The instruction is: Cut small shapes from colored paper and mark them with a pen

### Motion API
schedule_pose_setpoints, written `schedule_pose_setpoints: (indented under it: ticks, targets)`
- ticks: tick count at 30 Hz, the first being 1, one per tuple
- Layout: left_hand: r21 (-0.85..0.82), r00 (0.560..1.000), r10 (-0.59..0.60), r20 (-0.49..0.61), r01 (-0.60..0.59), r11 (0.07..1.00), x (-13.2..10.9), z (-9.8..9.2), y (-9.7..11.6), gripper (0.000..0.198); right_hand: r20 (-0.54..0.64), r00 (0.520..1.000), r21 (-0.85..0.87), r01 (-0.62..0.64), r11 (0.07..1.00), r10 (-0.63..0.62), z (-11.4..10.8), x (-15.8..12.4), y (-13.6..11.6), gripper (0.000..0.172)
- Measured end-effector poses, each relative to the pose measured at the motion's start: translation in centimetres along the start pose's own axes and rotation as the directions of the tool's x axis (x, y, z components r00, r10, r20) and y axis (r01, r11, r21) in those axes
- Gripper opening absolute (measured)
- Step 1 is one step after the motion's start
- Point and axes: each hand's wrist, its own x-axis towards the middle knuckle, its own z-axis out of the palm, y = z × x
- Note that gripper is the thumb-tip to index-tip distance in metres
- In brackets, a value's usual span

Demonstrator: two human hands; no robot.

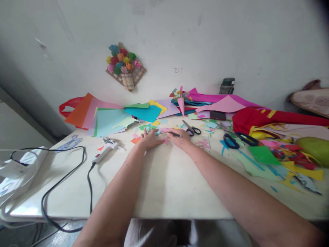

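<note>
My right hand [182, 140] is closed around a dark pen [177, 134], whose tip end is hidden among the fingers. Opposite it, my left hand [149, 140] lies on the table with its fingers spread. Between the two hands is a small pink paper piece [166, 140], near my left thumb. Many small coloured paper cut-outs lie just beyond both hands. Small scissors [191, 128] with black handles rest to the right of my right hand.
A white glue gun [106, 151] lies at left, its black cord running over the table edge near a power strip [23, 168]. Larger scissors [238, 138], paper scraps and red cloth [269, 120] cover the right side. Coloured sheets [110, 120] line the wall.
</note>
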Motion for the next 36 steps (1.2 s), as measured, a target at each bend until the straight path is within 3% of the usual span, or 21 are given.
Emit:
schedule_pose_setpoints:
  ticks: [8, 11, 18, 22, 25, 30, 36]
  targets:
    - [0.014, 1.0, -0.023, 0.011, 0.023, 1.0, 0.0, -0.2, 0.3, 0.088, 0.02, 0.988, -0.087, 0.153, 0.984, -0.152, 0.0, -0.2, -0.1, 0.025]
    - [0.007, 1.0, -0.017, -0.003, 0.017, 1.0, -0.1, 0.0, 0.4, 0.087, 0.029, 0.988, -0.143, 0.155, 0.977, -0.153, 0.2, -0.5, -0.4, 0.025]
    - [0.079, 0.985, 0.124, -0.117, -0.116, 0.99, 0.0, -0.4, -1.5, 0.061, 0.019, 0.989, -0.176, 0.145, 0.974, -0.144, 0.3, -0.7, -0.6, 0.024]
    - [0.172, 0.962, 0.273, 0.028, -0.273, 0.946, -1.1, -1.5, -1.7, 0.051, 0.009, 0.989, -0.175, 0.148, 0.973, -0.149, 0.2, -0.7, -0.6, 0.024]
    - [0.219, 0.95, 0.289, 0.119, -0.309, 0.926, -2.0, -1.8, -0.6, 0.055, 0.012, 0.99, -0.17, 0.141, 0.975, -0.141, 0.3, -0.6, -0.6, 0.023]
    - [0.235, 0.949, 0.285, 0.132, -0.309, 0.921, -2.8, -1.1, 1.3, 0.065, 0.034, 0.992, -0.181, 0.122, 0.976, -0.118, 0.5, -0.4, -0.4, 0.023]
    - [0.313, 0.927, 0.34, 0.161, -0.374, 0.873, -3.4, -0.4, 2.2, 0.072, 0.048, 0.995, -0.135, 0.094, 0.986, -0.088, 0.4, -0.2, -0.3, 0.024]
